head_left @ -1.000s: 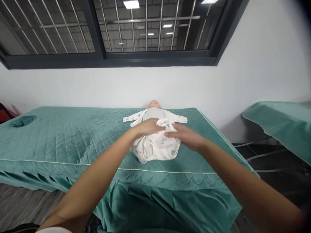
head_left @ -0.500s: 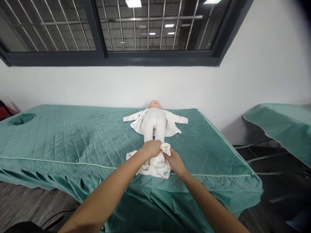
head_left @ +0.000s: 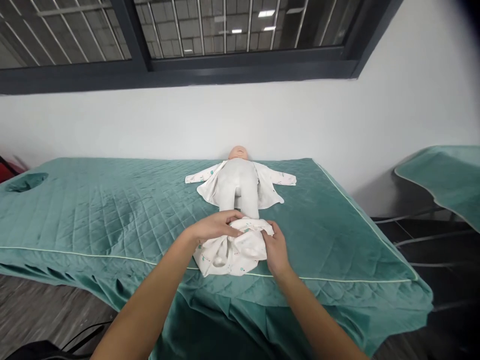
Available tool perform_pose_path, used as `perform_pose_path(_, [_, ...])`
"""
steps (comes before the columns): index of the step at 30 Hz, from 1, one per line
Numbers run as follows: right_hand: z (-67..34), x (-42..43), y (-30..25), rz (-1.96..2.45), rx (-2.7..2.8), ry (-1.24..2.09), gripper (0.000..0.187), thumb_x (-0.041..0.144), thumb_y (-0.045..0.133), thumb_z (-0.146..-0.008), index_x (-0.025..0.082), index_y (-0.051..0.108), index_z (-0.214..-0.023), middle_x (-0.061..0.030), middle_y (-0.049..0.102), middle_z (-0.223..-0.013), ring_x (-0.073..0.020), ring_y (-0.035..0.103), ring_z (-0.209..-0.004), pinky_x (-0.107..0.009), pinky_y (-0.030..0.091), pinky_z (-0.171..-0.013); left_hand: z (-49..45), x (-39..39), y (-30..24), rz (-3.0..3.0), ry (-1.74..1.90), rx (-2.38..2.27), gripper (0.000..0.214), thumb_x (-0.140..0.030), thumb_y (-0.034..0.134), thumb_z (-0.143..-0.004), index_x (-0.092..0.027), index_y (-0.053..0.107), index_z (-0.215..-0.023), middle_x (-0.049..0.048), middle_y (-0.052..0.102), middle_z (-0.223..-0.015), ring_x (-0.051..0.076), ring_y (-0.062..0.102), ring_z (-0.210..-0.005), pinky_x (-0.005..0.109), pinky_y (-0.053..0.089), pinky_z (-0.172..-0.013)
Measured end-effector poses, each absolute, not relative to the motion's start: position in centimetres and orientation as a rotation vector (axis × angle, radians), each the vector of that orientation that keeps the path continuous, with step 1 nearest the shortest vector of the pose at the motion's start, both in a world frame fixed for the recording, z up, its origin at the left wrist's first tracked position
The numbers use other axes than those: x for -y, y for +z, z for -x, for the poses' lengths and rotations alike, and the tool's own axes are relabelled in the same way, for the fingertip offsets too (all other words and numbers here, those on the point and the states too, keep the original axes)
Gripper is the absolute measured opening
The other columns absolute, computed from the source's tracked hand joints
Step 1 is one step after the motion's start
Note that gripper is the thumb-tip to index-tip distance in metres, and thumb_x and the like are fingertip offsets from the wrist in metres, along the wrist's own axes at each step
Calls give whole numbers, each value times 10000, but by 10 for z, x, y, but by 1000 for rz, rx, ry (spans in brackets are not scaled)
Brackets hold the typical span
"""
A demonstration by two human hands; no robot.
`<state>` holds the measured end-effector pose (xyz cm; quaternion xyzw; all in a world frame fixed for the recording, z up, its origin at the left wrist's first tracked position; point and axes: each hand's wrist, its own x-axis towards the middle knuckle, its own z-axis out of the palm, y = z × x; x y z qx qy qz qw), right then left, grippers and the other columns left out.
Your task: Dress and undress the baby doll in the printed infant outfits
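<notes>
White wall (head_left: 168, 125) is filling the background, and stretching out below it is the bed (head_left: 112, 215), wearing its quilted green cover with a pale piped line running along the near edge. Up top, the dark-framed window (head_left: 240, 68) is showing metal bars beyond its panes. Over on the right, a second green-draped surface (head_left: 450, 175) is standing well apart from the bed.

Now to the middle of things: the pale doll (head_left: 237, 181) is lying lengthwise near the bed's right end, its head pointing to the wall and its legs coming toward the person. A light jacket (head_left: 270, 192) is spreading open on both sides of the body, sleeves reaching outward. Just below, the white printed garment (head_left: 232, 257) is sitting bunched over the near edge, covering the lower ends of the legs; whether they are going inside it, I cannot tell.

And the hands! The right hand (head_left: 276, 247) is keeping a closed grip on the garment's right edge, thumb and fingers pinching cloth. The left hand (head_left: 216, 226) is lying against the upper left side, grip loosely parted; whether any fabric is caught there is unclear.
</notes>
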<state>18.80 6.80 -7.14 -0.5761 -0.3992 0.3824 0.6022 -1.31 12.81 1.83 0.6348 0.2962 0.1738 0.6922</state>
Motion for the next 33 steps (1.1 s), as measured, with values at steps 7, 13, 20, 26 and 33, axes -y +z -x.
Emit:
perform_pose_path(7, [-191, -120, -68, 1333, 923, 788, 251, 387, 608, -751, 200, 635, -917, -26, 676, -900, -199, 570, -827, -306, 474, -763, -12, -165, 4, -1545, 882, -923, 349, -180, 711, -736, -161, 652, -1080, 45, 692, -1055, 189, 625, -1000, 294, 461, -899])
perform_pose_path(13, [-203, -148, -66, 1339, 999, 802, 251, 371, 623, -743, 209, 632, -935, -35, 676, -927, -224, 578, -898, -319, 482, -824, -17, -184, -9, -1553, 1061, -1011, 272, -206, 708, -755, -167, 666, -1021, 38, 692, -1016, 181, 621, -973, 303, 451, -919])
perform_pose_path(20, [-204, -131, -67, 1230, 1149, 753, 288, 263, 584, -802, 225, 632, -1083, -61, 669, -1084, -233, 612, -1005, -369, 488, -910, 5, -176, -34, -1004, 1174, -858, 364, -283, 851, -656, -181, 690, -966, 0, 677, -928, 134, 614, -814, 239, 464, -736])
perform_pose_path(26, [-192, -140, -24, 1028, 1716, 507, 232, 304, 611, -923, 253, 647, -1146, -82, 675, -1196, -263, 601, -1159, -441, 449, -1024, 16, -180, -46, -725, 1150, -691, 345, -265, 844, -676, -175, 700, -976, -13, 639, -794, 96, 583, -665, 196, 451, -605])
perform_pose_path(33, [-174, -212, 26, 1102, 2246, 1273, 248, 473, 753, -817, 230, 756, -864, 6, 678, -736, -165, 578, -673, -272, 413, -609, 25, -193, -44, -807, 1031, -745, 211, -275, 781, -759, -169, 718, -930, 1, 660, -816, 100, 573, -676, 196, 423, -606])
